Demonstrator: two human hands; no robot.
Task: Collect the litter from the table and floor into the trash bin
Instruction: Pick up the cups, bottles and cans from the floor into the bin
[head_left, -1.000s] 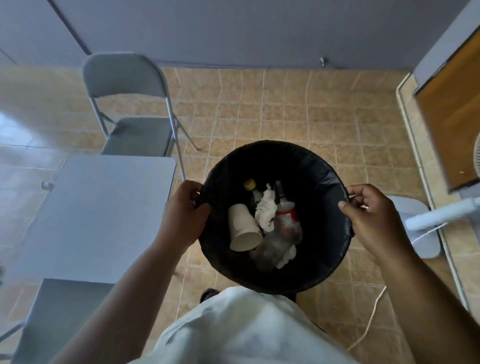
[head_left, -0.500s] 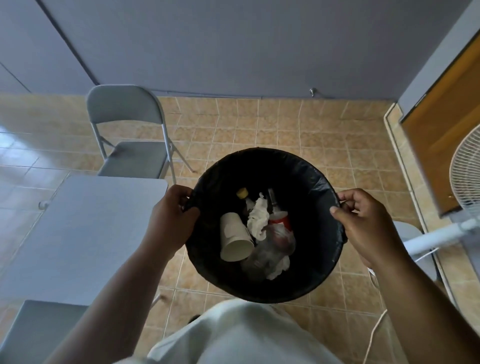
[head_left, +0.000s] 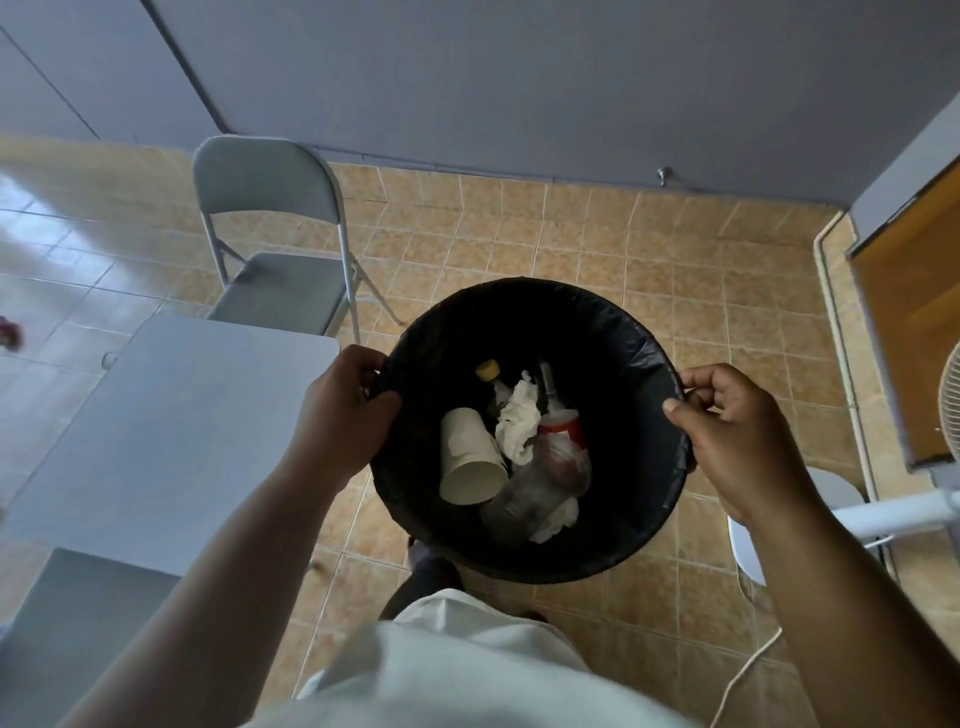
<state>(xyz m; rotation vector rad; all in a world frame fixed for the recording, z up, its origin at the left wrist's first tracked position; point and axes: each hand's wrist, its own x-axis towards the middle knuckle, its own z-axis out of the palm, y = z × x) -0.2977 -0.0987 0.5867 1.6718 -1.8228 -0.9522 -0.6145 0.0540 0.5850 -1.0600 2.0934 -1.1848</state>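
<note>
The round trash bin (head_left: 631, 374), lined with a black plastic bag, sits between both hands in front of the person's body, above the tan tiled floor (head_left: 571, 234). Its base is hidden, so I cannot tell whether it touches the floor. The left hand (head_left: 343, 415) grips the bin's left rim, with its fingers curled over the bag's edge. The right hand (head_left: 737, 441) holds the right rim, with the thumb pressed on the inside and the fingers curled round the outside.

All the visible litter lies at the bottom of the bin. A white paper cup (head_left: 470, 465) lies on its side at the left, its open mouth toward the near wall. Touching its right side is a crumpled white tissue (head_left: 517, 423). Behind them the yellow-capped neck of a small bottle (head_left: 488, 370) pokes up. A clear plastic bottle with a red label (head_left: 545, 473) lies lengthwise at the right of the heap, its neck pointing away. A second wad of white tissue (head_left: 561, 517) rests against its lower end.

A grey table (head_left: 156, 415) stands just left of the bin, with a grey folding chair (head_left: 280, 244) at its far end and another chair seat (head_left: 67, 623) at its near end. On the right, a white pedestal fan (head_left: 883, 512) stands near a wooden door (head_left: 914, 322), and its cord (head_left: 748, 670) trails across the tiles.
</note>
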